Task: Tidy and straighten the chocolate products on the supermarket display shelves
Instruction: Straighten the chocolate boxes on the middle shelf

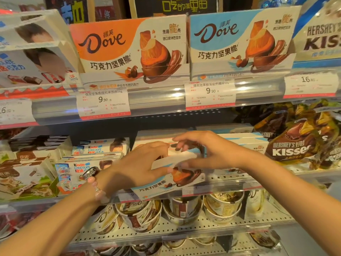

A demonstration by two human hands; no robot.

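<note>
On the middle shelf, a flat blue-and-white Dove chocolate box lies tilted at the front edge, its lower corner overhanging the shelf rail. My left hand grips its left side, thumb on top. From the right, my right hand pinches the box's upper edge with curled fingers. More flat Dove boxes are stacked behind it. On the top shelf stand an orange Dove box and a blue Dove box, upright and facing out.
Kinder chocolate boxes are stacked left of my hands, with brown-and-white boxes further left. Hershey's Kisses bags crowd the right. Dove cups fill the shelf below. Price tags hang on the top shelf rail.
</note>
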